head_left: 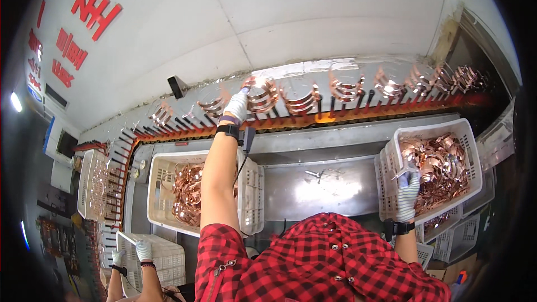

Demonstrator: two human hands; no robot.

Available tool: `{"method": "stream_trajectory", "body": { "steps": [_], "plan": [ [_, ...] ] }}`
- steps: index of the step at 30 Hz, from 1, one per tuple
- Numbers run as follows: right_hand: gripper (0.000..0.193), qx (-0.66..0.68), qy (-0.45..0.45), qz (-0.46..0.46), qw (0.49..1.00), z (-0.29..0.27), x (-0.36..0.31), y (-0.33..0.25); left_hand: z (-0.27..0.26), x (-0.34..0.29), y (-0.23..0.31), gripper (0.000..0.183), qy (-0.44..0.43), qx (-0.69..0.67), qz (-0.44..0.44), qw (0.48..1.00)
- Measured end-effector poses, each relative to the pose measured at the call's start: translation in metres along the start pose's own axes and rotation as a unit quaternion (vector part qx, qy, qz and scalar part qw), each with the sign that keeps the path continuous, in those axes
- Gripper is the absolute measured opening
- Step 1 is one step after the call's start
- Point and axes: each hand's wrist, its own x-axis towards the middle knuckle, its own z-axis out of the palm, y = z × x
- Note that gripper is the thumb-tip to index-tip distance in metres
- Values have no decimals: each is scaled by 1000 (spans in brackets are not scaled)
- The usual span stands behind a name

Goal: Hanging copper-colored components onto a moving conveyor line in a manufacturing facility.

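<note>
The left hand [238,104] is reaching up and hanging a copper ring [263,94] on the rack of pegs [313,113], its grip pinching the ring. The right hand [408,188] is dipping into the right basket [467,151] of copper rings [439,165], its grip closing around 1. Next, that ring probably needs an empty peg.

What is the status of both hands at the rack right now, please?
Left hand raised, setting a copper clamp onto the rack pegs. Right hand in the right white crate of copper parts, fingers on one piece. Nothing in the way.
</note>
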Motion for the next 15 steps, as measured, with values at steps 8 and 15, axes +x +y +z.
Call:
{"method": "stream_trajectory", "body": {
  "steps": [8,15],
  "plan": [
    [29,-239,-72,-75,965,-33,-12,13,69,-94,93,49,122,-8,426,896],
    [22,-229,-76,-66,968,-26,-6,-7,168,-37,52,41,-77,-168,79,980]
  ]
}}
